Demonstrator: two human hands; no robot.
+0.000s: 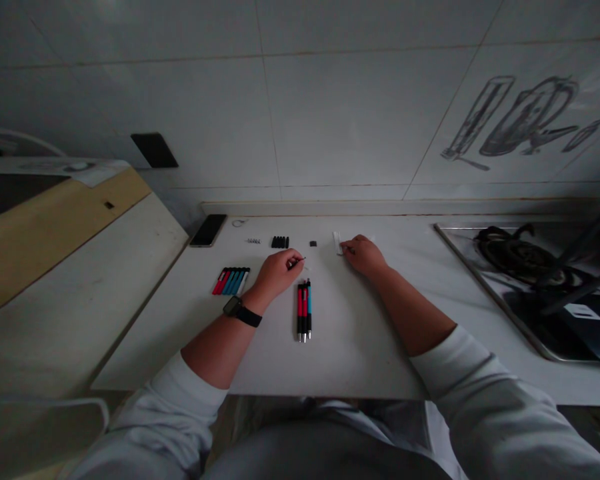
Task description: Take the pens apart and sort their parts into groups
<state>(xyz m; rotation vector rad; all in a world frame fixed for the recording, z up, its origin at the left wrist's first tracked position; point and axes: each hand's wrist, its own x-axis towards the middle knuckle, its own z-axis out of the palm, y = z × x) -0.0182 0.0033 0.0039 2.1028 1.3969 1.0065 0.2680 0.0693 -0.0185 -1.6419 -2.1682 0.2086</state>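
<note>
My left hand [281,268] is closed in a pinch around a small dark pen part [295,264], mostly hidden by the fingers. My right hand [364,255] rests on the table, its fingertips pressed together at a bundle of thin clear pen refills [337,241]; what lies between those fingers is hidden. Below my left hand, three assembled pens [305,310], two red and one blue, lie side by side. Left of it is a row of red, blue and white pen barrels [231,281]. Several black pen grips [281,242] and small springs [253,241] lie behind it.
A small dark piece [313,244] lies between my hands. A phone [209,231] and a thin ring [239,223] are at the back left. On the right a gas stove [500,293] is set into the white table [360,360]. A tiled wall [340,127] stands behind.
</note>
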